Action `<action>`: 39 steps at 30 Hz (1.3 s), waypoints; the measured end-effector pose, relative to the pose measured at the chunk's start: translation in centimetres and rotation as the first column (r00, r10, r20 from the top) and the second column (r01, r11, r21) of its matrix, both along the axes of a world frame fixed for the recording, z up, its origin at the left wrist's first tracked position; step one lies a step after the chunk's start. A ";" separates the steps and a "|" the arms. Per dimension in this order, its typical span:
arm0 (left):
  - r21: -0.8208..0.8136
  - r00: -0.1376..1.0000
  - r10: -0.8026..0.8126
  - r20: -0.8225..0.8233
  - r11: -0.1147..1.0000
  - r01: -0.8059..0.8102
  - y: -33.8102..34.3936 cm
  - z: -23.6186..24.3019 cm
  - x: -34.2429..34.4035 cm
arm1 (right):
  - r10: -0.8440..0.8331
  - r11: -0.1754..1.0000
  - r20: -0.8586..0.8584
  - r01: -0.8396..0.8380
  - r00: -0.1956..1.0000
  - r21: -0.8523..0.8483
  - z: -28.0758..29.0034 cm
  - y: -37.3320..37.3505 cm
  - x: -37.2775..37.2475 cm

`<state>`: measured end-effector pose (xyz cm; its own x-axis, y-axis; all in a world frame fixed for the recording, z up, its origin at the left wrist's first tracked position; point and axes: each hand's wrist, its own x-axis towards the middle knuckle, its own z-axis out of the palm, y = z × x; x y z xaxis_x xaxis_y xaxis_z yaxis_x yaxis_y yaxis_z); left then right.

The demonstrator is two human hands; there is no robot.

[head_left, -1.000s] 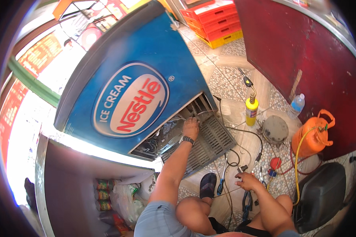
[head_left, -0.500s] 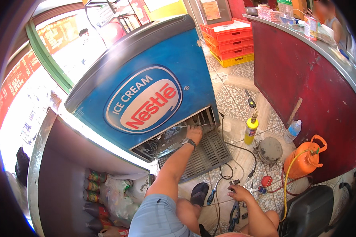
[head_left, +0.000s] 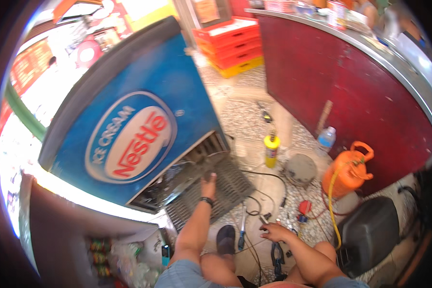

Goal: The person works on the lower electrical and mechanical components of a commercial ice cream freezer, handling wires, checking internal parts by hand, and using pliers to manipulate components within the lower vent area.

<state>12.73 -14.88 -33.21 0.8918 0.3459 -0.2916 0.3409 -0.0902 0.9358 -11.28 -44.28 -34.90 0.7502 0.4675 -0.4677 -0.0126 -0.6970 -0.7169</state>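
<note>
My left hand (head_left: 208, 187) grips a dirty dark metal plate (head_left: 215, 162) at the open lower compartment (head_left: 207, 141) of a blue chest freezer (head_left: 165, 77); blur obscures the fingertips. A slatted grille (head_left: 228, 192) lies below the opening. My right hand (head_left: 275, 233) is closed on a small metal tool (head_left: 264, 219), low over the tiled floor. Near it lie a blue-handled screwdriver (head_left: 242, 233), pliers (head_left: 278, 257), black cables (head_left: 273, 175) and a red-and-blue gauge fitting (head_left: 304, 208).
A yellow gas cylinder (head_left: 271, 151), grey round container (head_left: 300, 169), water bottle (head_left: 326, 140) and orange tank (head_left: 343, 175) stand rightward, before a red counter (head_left: 360, 96). Stacked crates (head_left: 230, 43) are behind, a black case (head_left: 367, 237) lower right, an open cabinet (head_left: 57, 225) left. People are behind the counter.
My left hand has moved down and toward me, out from the compartment, with the metal plate shifted over the grille. The camera view has shifted. My right hand stays low, holding the small tool.
</note>
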 end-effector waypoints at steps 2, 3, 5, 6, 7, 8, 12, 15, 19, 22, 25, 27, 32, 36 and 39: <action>-0.234 0.993 -0.059 0.099 0.969 0.081 1.1 -0.3 1.4 | 0.058 0.996 0.061 -0.054 0.996 -0.072 1.2 0.4 -0.3; -0.344 0.986 -0.064 0.157 0.932 0.115 1.3 -0.6 2.1 | 0.040 0.999 0.041 -0.039 0.998 -0.036 1.3 0.4 -0.5; -0.434 0.984 -0.066 0.164 0.891 0.132 -0.6 -0.7 3.5 | 0.013 0.999 0.009 -0.014 1.000 0.030 0.5 -0.9 -0.4; -0.466 0.982 -0.070 0.173 0.873 0.145 -1.0 -0.6 4.1 | -0.007 1.000 0.034 0.007 0.999 0.006 -0.1 -1.2 -0.4; -0.536 0.982 -0.059 0.181 0.831 0.149 -1.0 -0.7 4.2 | -0.008 1.000 0.030 0.008 1.000 -0.010 -0.6 -1.6 -0.8; -0.597 0.981 -0.049 0.185 0.788 0.152 -0.7 -0.7 4.2 | -0.009 1.000 0.026 0.010 1.000 -0.019 -0.6 -1.4 -0.8; -0.810 0.983 0.042 0.180 0.573 0.124 -0.9 -0.6 3.5 | 0.046 0.995 0.046 -0.041 0.998 -0.093 -1.6 -1.3 -0.6; -0.877 0.989 0.092 0.119 0.476 0.061 -0.5 -1.3 3.6 | -0.002 1.000 0.017 0.002 1.000 -0.016 -1.9 -1.1 -0.3; -0.905 0.966 0.240 0.092 0.426 -0.020 -0.9 -1.6 4.3 | -0.050 0.997 -0.022 0.052 0.999 0.065 -1.2 -0.7 -0.1; -0.893 0.965 0.245 0.092 0.449 -0.029 -0.2 -2.5 3.6 | -0.035 0.998 -0.088 0.039 0.996 0.041 -1.4 -0.4 0.0; -0.876 0.970 0.237 0.058 0.478 -0.065 0.8 -2.9 2.8 | 0.062 0.998 -0.027 -0.062 0.998 0.013 -1.3 0.4 0.5; -0.909 0.983 0.178 0.051 0.417 -0.028 -1.1 -1.7 3.5 | 0.036 0.999 -0.024 -0.036 0.999 -0.007 -1.3 -0.1 0.8; -0.824 0.972 0.234 0.012 0.553 -0.123 -2.5 -1.2 3.0 | 0.048 0.999 -0.039 -0.049 0.998 -0.013 -0.3 1.3 1.1; -0.868 0.981 0.187 0.047 0.494 -0.053 -1.7 -1.8 2.9 | 0.029 0.998 -0.127 -0.021 0.991 0.058 -0.8 1.1 1.1; -0.884 0.984 0.153 0.088 0.467 0.006 -1.8 -1.9 3.3 | 0.036 0.998 -0.115 -0.030 0.993 0.051 -3.3 0.0 0.8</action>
